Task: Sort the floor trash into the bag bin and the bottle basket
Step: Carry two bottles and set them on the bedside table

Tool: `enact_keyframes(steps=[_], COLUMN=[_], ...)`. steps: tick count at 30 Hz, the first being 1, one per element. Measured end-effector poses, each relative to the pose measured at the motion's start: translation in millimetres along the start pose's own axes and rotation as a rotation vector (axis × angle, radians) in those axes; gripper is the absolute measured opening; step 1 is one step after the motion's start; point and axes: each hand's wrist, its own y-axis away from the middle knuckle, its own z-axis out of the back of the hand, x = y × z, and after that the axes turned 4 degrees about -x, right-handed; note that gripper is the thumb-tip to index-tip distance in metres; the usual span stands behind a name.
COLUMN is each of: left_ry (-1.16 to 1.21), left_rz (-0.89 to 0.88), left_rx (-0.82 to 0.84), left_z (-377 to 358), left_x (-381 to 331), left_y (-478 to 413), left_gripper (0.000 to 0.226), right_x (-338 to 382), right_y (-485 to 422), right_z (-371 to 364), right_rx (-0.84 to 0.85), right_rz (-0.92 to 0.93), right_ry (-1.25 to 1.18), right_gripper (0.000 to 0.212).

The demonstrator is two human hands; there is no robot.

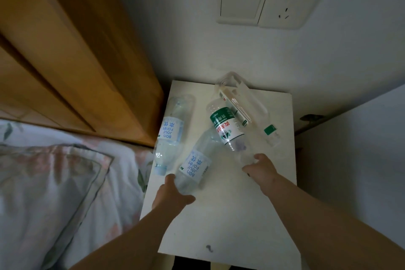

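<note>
- Bottles, four in all, clear thin plastic, round-bodied, all over the white table, none upright.
- Edge bottle [169, 131]: blue-and-white paper label and pale blue cap. We find it lying along the table's left edge, cap end toward us.
- Held bottle [195, 169]: same blue-and-white label. It slants across the middle of the table, its near end in the left hand.
- Green bottle [225, 129]: green, white and red label. It slants the other way, with its near end in the right hand. Its far end overlaps the rear bottle.
- Rear bottle [245, 103]: larger and ribbed, with a small green patch near one end. It lies at the back of the table by the wall.
- Contents: we cannot tell whether any bottle holds liquid.
- Left hand [173, 193]: one, fingers and thumb curled round the held bottle's near end.
- Right hand [260, 166]: one, fingers curled round the green bottle's near end.
- Table [230, 226]: one, smooth white rectangular top with a small dark mark near the front edge.
- Pillow [43, 182]: one, soft floral cloth with a grey border, left of the table.
- Headboard [65, 50]: one, orange-brown wood.
- Wall plates, two, cream plastic, side by side: one switch [241, 4], one socket [291, 4].
</note>
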Motion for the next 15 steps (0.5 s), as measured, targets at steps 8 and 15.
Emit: enact_keyframes(steps=[8, 15], left_ry=[0.181, 0.343], left_rz=[0.029, 0.014], left_rx=[-0.040, -0.001], left_z=[4, -3], left_x=[12, 6], left_y=[30, 59], left_gripper=[0.080, 0.076], right_x=[-10, -53], right_y=[53, 108], right_z=[1, 1], right_rx=[0.141, 0.205], right_rz=[-0.078, -0.169], right_ry=[-0.149, -0.328], right_gripper=[0.007, 0.030])
